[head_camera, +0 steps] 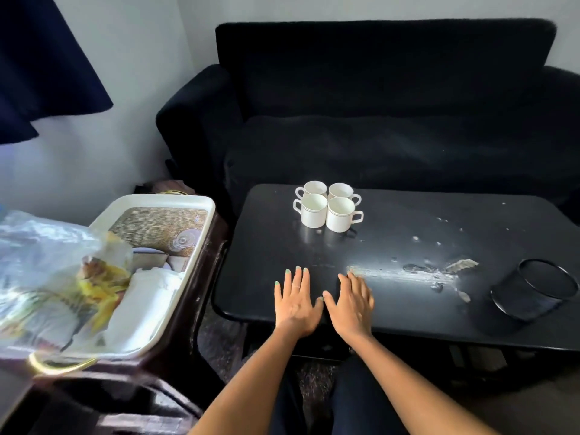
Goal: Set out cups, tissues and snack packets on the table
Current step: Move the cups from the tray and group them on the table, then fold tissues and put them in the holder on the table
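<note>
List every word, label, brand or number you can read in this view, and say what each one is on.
None can be read.
Snack packets in the clear plastic bag: yellow print, too blurred to read.
Printed tray: a picture only, no legible text.
White cups, black table and black mesh holder: no lettering visible.

Around the four cups (328, 205), the black table (270, 246) lies bare on every side; only the mesh holder (533, 293), far right of them, stands in the way.
</note>
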`<state>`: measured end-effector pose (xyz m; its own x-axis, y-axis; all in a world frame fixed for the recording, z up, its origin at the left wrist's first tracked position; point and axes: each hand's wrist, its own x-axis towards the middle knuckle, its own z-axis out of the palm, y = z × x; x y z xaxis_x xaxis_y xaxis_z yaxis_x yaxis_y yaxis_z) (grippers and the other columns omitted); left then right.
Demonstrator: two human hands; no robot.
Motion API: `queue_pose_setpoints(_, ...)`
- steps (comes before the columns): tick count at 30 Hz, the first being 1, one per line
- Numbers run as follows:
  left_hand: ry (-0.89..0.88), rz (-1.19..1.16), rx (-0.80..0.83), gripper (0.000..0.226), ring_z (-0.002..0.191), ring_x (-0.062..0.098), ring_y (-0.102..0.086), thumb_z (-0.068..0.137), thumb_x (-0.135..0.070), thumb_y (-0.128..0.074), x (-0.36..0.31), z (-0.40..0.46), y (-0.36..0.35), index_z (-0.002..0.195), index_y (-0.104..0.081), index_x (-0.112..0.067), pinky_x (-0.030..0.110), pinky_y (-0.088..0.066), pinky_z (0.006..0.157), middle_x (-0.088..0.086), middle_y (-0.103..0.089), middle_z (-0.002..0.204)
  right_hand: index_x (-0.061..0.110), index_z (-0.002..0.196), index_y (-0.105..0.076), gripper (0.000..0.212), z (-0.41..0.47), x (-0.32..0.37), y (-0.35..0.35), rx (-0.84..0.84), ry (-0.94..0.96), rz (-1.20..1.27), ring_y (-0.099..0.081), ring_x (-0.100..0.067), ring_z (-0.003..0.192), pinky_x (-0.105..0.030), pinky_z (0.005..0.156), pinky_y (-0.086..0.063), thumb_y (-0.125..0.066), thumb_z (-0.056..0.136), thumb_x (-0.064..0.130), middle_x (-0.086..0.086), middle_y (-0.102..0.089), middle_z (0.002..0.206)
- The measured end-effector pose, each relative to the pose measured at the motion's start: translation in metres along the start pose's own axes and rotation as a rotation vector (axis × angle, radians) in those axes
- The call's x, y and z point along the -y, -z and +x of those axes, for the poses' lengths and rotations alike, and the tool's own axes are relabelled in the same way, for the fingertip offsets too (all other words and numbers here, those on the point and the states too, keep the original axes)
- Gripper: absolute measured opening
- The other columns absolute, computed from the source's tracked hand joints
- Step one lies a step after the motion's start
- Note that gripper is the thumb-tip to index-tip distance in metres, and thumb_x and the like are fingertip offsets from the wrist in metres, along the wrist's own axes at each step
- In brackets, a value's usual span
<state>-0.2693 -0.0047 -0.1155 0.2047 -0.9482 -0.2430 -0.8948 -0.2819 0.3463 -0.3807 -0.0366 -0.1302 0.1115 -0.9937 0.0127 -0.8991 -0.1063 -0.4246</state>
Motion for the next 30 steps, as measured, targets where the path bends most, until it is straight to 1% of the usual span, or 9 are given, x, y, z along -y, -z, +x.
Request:
queue_pose_setpoints(3, -0.032, -0.041, 0.02, 0.071, 0.148, 0.021, 0.007, 0.097, -0.036, -0.036, 0.007, -0.024, 0.011, 0.152, 0.005, -0.014, 0.04, 0.003, 0.12, 0.0, 0.004, 0.161, 0.016, 0.143, -0.03, 0.057, -0.019, 0.013, 0.008, 0.059, 0.056, -0.02, -0.018, -0.02, 0.144, -0.035, 0.116, -0.016, -0.048, 0.093, 0.038, -0.005, -0.027, 0.154)
queue_pose_setpoints(7, -0.049, -0.015, -0.044, 0.077, 0.148, 0.02, 0.003, 0.094, -0.038, -0.043, 0.037, -0.051, 0.042, 0.152, 0.002, -0.015, 0.039, 0.001, 0.12, -0.001, 0.0, 0.161, 0.018, 0.138, -0.036, 0.051, -0.041, 0.046, 0.018, 0.06, 0.16, -0.021, -0.032, -0.019, 0.136, -0.033, 0.108, -0.027, -0.048, 0.093, 0.037, -0.001, -0.037, 0.146)
queue_pose_setpoints(11, -0.014, 0.022, -0.132, 0.081, 0.148, 0.02, -0.002, 0.093, -0.042, -0.047, 0.08, -0.073, 0.083, 0.152, 0.0, -0.016, 0.039, -0.002, 0.12, 0.0, -0.004, 0.161, 0.019, 0.134, -0.041, 0.046, -0.054, 0.093, 0.023, 0.107, 0.276, 0.045, -0.038, -0.021, 0.131, -0.036, 0.104, -0.03, -0.048, 0.093, 0.038, -0.001, -0.041, 0.141)
queue_pose_setpoints(16, 0.1, -0.004, -0.227, 0.082, 0.148, 0.021, -0.008, 0.091, -0.047, -0.048, 0.135, -0.1, 0.122, 0.152, -0.004, -0.015, 0.042, -0.007, 0.12, 0.004, -0.01, 0.16, 0.021, 0.132, -0.044, 0.044, -0.065, 0.157, 0.021, 0.168, 0.413, 0.105, -0.037, -0.022, 0.13, -0.038, 0.104, -0.029, -0.048, 0.092, 0.04, -0.001, -0.041, 0.139)
queue_pose_setpoints(19, 0.199, -0.036, -0.212, 0.08, 0.148, 0.023, -0.007, 0.093, -0.047, -0.045, 0.159, -0.115, 0.127, 0.152, -0.004, -0.012, 0.042, -0.007, 0.119, 0.007, -0.008, 0.161, 0.021, 0.132, -0.044, 0.044, -0.072, 0.188, 0.017, 0.203, 0.477, 0.117, -0.036, -0.021, 0.13, -0.038, 0.104, -0.028, -0.046, 0.093, 0.041, 0.0, -0.041, 0.139)
queue_pose_setpoints(22, 0.267, -0.002, -0.178, 0.079, 0.148, 0.023, -0.007, 0.094, -0.05, -0.041, 0.177, -0.128, 0.12, 0.152, -0.002, -0.012, 0.042, -0.007, 0.119, 0.006, -0.005, 0.161, 0.02, 0.133, -0.044, 0.045, -0.078, 0.21, 0.011, 0.223, 0.535, 0.105, -0.036, -0.022, 0.129, -0.038, 0.104, -0.027, -0.045, 0.093, 0.04, -0.001, -0.041, 0.139)
queue_pose_setpoints(25, 0.268, 0.013, -0.088, 0.078, 0.148, 0.023, -0.006, 0.094, -0.054, -0.038, 0.186, -0.13, 0.119, 0.152, -0.005, -0.013, 0.04, -0.007, 0.119, 0.005, -0.005, 0.161, 0.019, 0.132, -0.045, 0.045, -0.078, 0.228, 0.005, 0.228, 0.574, 0.083, -0.037, -0.023, 0.129, -0.039, 0.105, -0.027, -0.045, 0.093, 0.039, -0.002, -0.042, 0.139)
queue_pose_setpoints(27, 0.25, 0.014, -0.08, 0.078, 0.148, 0.023, -0.007, 0.094, -0.055, -0.038, 0.188, -0.129, 0.123, 0.152, -0.007, -0.013, 0.04, -0.009, 0.119, 0.005, -0.006, 0.161, 0.018, 0.132, -0.045, 0.044, -0.075, 0.238, 0.001, 0.25, 0.586, 0.072, -0.036, -0.023, 0.129, -0.04, 0.105, -0.026, -0.045, 0.093, 0.038, -0.003, -0.043, 0.139)
queue_pose_setpoints(30, 0.216, 0.011, -0.063, 0.081, 0.148, 0.023, -0.003, 0.094, -0.055, -0.04, 0.188, -0.127, 0.127, 0.152, -0.005, -0.012, 0.039, -0.01, 0.12, 0.006, -0.002, 0.161, 0.017, 0.133, -0.044, 0.044, -0.069, 0.251, -0.005, 0.274, 0.61, 0.044, -0.035, -0.024, 0.131, -0.042, 0.106, -0.025, -0.043, 0.093, 0.037, -0.003, -0.043, 0.14)
